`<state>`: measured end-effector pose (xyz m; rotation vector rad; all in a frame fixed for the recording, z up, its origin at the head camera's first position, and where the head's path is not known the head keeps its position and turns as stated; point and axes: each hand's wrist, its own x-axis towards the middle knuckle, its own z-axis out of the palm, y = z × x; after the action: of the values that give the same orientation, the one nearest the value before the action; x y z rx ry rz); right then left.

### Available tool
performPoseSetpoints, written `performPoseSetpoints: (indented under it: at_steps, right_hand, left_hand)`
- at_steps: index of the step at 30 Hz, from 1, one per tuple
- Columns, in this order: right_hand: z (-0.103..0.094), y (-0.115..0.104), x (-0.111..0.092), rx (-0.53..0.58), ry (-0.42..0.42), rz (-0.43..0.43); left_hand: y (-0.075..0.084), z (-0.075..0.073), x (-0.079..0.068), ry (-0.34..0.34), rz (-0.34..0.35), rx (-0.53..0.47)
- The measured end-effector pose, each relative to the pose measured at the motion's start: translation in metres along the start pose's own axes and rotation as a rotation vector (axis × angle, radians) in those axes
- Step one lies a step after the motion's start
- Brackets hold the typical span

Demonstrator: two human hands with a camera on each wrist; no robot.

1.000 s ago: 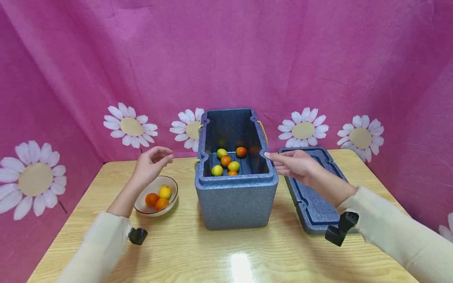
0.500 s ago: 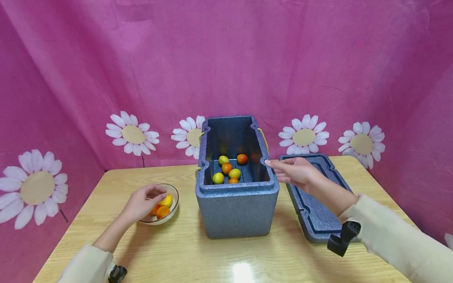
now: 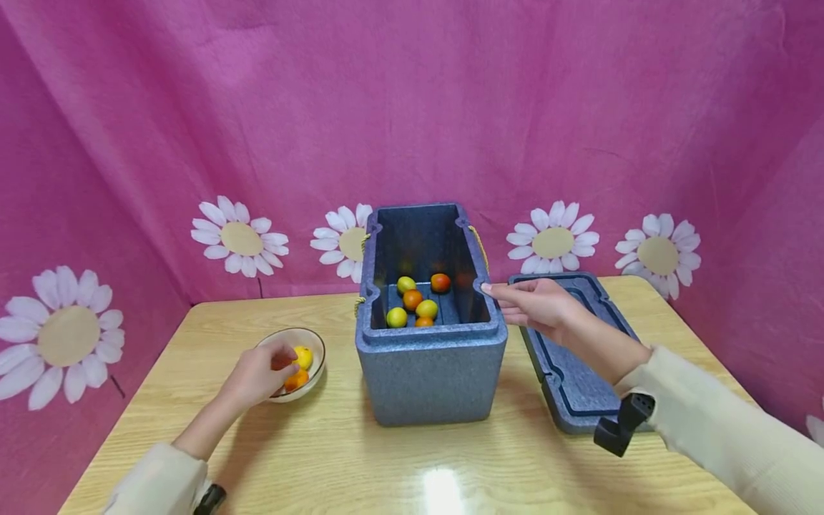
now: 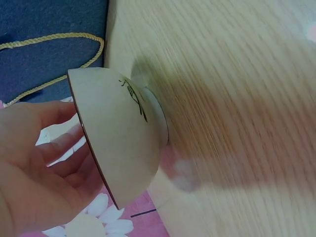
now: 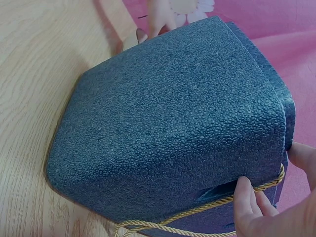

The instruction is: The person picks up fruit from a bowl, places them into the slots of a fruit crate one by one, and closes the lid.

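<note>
Box of speckled blue-grey foam, deep and rectangular (image 3: pixel 430 383), stands upright mid-table, mouth facing up, long axis running straight away from the person. On its floor, six fruits visible: three round yellow fruits (image 3: pixel 427 309) and three round orange-to-red fruits (image 3: pixel 413 300), the nearest partly hidden by the front wall. Twisted yellow rope (image 5: pixel 217 203) loops at both long sides.

Right hand (image 3: pixel 541 306) grasps the box's right wall, thumb at the rim notch, fingertips on the outer side beside the rope.

Cream round bowl with brown rim (image 4: pixel 118 133) sits upright left of the box, well apart from it. Holds one yellow fruit (image 3: pixel 303 357), one orange fruit (image 3: pixel 297 380), plus a reddish patch mostly under the hand. Left hand (image 3: pixel 254 373) reaches over the rim, fingers bent down inside; can't tell if they grip a fruit.

Matching foam lid (image 3: pixel 582 390) lies flat to the right, grooved face up, long axis roughly along the box's, far end angled slightly left. Surface: pale wood-grain table (image 3: pixel 347 465).
</note>
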<state>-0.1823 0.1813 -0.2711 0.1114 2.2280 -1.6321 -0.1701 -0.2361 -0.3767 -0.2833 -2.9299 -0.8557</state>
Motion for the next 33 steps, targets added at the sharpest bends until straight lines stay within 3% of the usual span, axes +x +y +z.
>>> performPoseSetpoints:
  at_steps: [3, 7, 11, 15, 17, 26, 33]
  right_hand:
    - [0.0, 0.0, 0.001, 0.002, -0.01, -0.01]
    - [0.0, 0.0, 0.001, 0.001, -0.012, -0.011]
    - [0.001, 0.001, 0.002, 0.005, -0.006, -0.01]
    - [0.001, 0.003, 0.002, 0.01, -0.008, -0.013]
    - [0.001, 0.002, 0.001, 0.013, -0.012, -0.016]
    - [0.001, -0.002, 0.003, 0.022, -0.017, -0.006]
    - [0.0, 0.0, 0.001, 0.021, -0.015, -0.001]
  left_hand:
    - [0.0, 0.002, 0.001, -0.003, 0.019, 0.021]
    - [0.001, 0.003, 0.003, -0.003, 0.083, 0.123]
    - [0.003, 0.006, 0.004, -0.073, 0.097, 0.21]
    - [0.002, 0.008, 0.004, -0.138, 0.021, 0.159]
    - [0.001, 0.008, 0.005, -0.133, 0.003, 0.13]
    - [0.0, 0.001, 0.008, -0.139, 0.06, 0.07]
    - [0.002, -0.005, 0.009, -0.118, 0.062, 0.041]
